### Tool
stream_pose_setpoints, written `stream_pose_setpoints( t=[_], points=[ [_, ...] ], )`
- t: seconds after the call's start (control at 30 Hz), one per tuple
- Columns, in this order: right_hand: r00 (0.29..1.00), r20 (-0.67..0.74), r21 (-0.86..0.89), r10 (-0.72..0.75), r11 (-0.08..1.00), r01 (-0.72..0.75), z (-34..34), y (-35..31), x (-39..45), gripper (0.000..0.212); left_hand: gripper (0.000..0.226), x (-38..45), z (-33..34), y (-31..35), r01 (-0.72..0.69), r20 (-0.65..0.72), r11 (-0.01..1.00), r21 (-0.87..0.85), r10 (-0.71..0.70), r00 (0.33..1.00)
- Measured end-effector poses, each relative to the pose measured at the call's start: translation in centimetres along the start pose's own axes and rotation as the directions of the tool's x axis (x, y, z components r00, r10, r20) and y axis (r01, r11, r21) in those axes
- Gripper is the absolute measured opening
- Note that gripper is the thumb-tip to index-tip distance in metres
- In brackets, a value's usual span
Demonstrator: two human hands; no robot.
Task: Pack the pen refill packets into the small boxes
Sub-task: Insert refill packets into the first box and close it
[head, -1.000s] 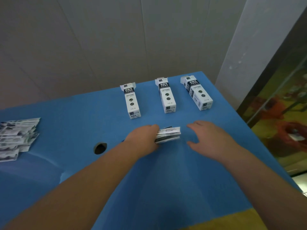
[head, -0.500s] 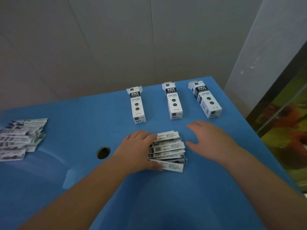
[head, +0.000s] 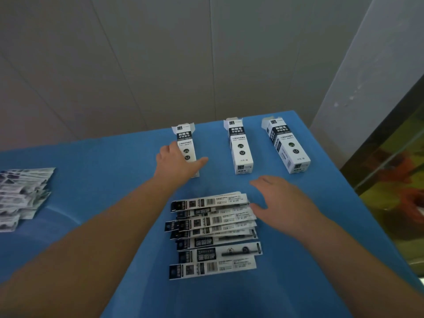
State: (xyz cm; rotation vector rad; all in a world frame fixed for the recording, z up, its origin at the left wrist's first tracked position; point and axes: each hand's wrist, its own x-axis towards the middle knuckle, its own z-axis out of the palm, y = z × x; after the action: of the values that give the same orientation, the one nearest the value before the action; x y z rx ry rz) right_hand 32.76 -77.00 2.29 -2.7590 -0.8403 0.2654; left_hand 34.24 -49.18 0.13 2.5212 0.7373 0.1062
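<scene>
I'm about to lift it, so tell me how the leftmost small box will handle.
The leftmost small box looks like thin card with its far flaps open, so probably light and easily crushed. Lying flat on the blue table, it should slide rather than tip as the left hand closes round it.

Table: solid blue. Three small boxes: white, black label bands, dark round marks. Fanned refill packets: white with black panels and barcodes. Packet pile at left: white, black print. Wall: plain grey panels.
</scene>
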Motion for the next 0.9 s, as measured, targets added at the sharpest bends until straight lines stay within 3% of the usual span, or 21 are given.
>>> stream_pose_setpoints(
  t=[0.13,0.3,0.43,0.67,0.77,0.9],
  points=[
    [1.0,0.003,-0.002,-0.004,1.0,0.004,0.3,-0.3,0.0,0.048,0.105,3.5,1.3,0.9,0.172,0.061,0.985,-0.003,-0.171,0.983],
    [0.999,0.036,0.006,-0.015,1.0,0.014,0.7,-0.9,0.4,0.042,0.057,4.4,3.0,0.9,0.201,0.05,0.972,-0.123,-0.196,0.979],
    [0.999,0.031,0.017,-0.044,0.999,0.043,1.0,-1.8,0.9,0.042,0.048,2.7,3.2,0.3,0.11,0.016,0.943,-0.314,-0.11,0.994],
    [0.986,0.095,0.051,-0.139,0.99,0.135,2.2,-5.1,3.9,0.03,0.063,-3.0,0.5,-2.1,-0.086,-0.118,0.868,-0.489,0.031,0.992],
    [0.973,0.177,-0.041,-0.151,0.986,0.16,2.5,-6.3,5.4,0.014,0.067,-6.1,-1.1,-3.6,-0.147,-0.158,0.81,-0.567,0.068,0.985],
    [0.963,0.206,-0.162,-0.172,0.965,0.207,2.3,-7.2,6.4,0.015,0.043,-10.1,-3.1,-5.2,-0.222,-0.227,0.746,-0.628,0.098,0.969]
  ],
)
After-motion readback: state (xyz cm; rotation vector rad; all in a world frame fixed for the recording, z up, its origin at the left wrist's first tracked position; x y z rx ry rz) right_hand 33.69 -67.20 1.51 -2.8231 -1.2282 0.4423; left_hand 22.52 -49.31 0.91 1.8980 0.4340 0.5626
